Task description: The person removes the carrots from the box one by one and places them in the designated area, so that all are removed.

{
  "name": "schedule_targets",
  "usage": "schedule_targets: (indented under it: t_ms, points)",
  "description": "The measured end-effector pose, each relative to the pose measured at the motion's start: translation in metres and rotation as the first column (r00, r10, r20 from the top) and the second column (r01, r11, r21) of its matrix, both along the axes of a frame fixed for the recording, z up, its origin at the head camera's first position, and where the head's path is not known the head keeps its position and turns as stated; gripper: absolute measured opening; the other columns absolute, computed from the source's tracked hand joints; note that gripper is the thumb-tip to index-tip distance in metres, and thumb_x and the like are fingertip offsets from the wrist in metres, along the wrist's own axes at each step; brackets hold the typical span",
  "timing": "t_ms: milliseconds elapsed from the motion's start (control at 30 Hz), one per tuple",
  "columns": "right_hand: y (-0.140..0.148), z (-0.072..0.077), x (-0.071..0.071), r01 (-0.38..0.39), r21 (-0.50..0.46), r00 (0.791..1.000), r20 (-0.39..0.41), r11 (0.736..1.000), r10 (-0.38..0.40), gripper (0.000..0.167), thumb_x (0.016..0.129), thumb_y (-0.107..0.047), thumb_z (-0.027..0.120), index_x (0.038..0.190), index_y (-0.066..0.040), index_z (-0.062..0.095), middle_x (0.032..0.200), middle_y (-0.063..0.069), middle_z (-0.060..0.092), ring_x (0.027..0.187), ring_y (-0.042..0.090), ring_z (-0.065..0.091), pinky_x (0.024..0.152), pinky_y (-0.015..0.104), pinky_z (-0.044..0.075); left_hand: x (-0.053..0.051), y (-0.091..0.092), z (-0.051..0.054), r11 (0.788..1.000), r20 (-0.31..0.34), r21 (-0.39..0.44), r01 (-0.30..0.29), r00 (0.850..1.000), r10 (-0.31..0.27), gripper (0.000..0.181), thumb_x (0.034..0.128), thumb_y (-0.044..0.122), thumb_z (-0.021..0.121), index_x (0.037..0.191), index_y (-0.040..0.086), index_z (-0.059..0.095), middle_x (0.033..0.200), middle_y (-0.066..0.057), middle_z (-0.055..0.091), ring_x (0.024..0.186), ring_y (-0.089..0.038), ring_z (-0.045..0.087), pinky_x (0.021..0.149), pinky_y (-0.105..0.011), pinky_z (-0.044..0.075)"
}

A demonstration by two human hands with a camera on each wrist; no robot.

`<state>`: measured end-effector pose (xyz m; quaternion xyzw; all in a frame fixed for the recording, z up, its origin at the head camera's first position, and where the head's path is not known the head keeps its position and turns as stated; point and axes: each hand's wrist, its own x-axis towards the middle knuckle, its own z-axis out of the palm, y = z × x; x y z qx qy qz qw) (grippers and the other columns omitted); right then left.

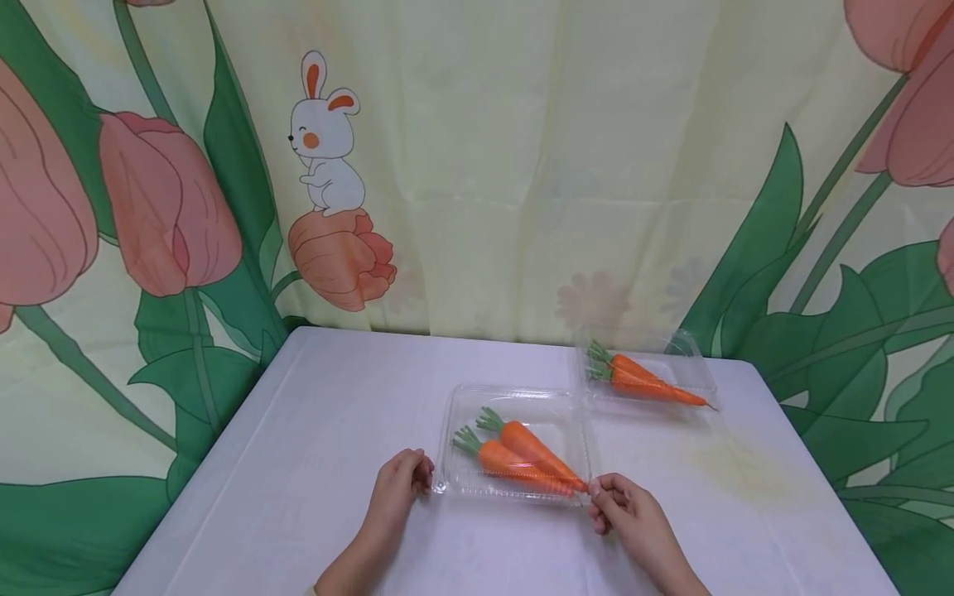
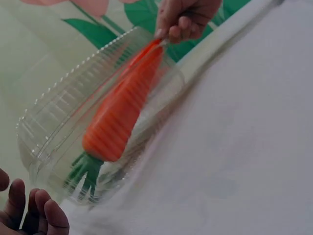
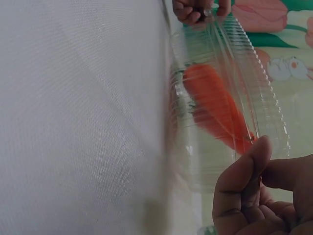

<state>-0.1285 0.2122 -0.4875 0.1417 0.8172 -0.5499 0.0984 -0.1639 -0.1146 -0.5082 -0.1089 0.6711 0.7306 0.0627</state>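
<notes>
Lower centre of the head view: clear container [image 1: 551, 412], two carrots [image 1: 508, 460] inside, their tips hard to separate. Right hand [image 1: 629, 515] pinches its near right corner, covering it. Left hand [image 1: 397, 490], thumb and fingers apart, beside left corner; contact unclear. Farther right, second container [image 1: 680, 362], edges faint.

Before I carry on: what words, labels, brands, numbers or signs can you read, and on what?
None: I can read no text on the near clear container, the far clear container, the carrots or the white tabletop. The backdrop shows only pictures.
</notes>
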Motion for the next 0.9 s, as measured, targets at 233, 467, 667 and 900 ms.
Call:
schedule_targets:
  t_ms: [233,467,667,900]
  points:
    - [0.001,0.001,0.004,-0.026,-0.004,1.0,0.0,1.0,0.026,0.021,0.106,-0.016,0.056,0.114,0.003,0.063,0.085,0.009,0.067,0.072,0.02,0.062,0.064,0.03,0.055,-0.021,-0.003,0.002,0.999,-0.047,0.052,0.001,0.999,0.002,0.022,0.1042,0.008,0.05,0.118,-0.009,0.051,0.101,-0.009,0.059,0.084,-0.017,0.057,0.073,-0.026,0.054]
    - [-0.001,0.002,0.007,-0.06,-0.005,0.998,0.002,0.998,0.06,0.022,0.106,-0.017,0.056,0.115,0.003,0.06,0.087,0.009,0.068,0.073,0.021,0.065,0.066,0.031,0.057,-0.033,-0.003,-0.001,0.996,-0.036,0.068,0.051,0.998,-0.048,0.034,0.1016,0.007,0.057,0.131,-0.008,0.051,0.111,-0.012,0.061,0.089,-0.016,0.059,0.075,-0.024,0.053]
    - [0.003,-0.001,0.011,-0.111,0.017,0.993,-0.032,0.994,0.111,0.028,0.105,-0.027,0.061,0.114,0.0,0.06,0.086,0.006,0.074,0.071,0.022,0.07,0.066,0.03,0.058,-0.038,-0.003,0.002,0.991,-0.023,0.1,0.087,0.996,-0.086,0.036,0.101,0.005,0.059,0.134,-0.007,0.052,0.109,-0.01,0.064,0.09,-0.016,0.059,0.074,-0.024,0.053]
    - [0.003,0.004,0.012,-0.142,0.291,0.955,-0.212,0.946,0.208,0.012,0.096,-0.017,0.071,0.088,-0.016,0.063,0.122,0.007,0.065,0.088,0.012,0.066,0.077,0.024,0.056,-0.035,-0.004,0.002,0.992,-0.007,0.084,0.097,0.995,-0.096,0.035,0.1024,0.006,0.058,0.136,-0.005,0.053,0.116,-0.013,0.062,0.094,-0.016,0.06,0.076,-0.023,0.055]
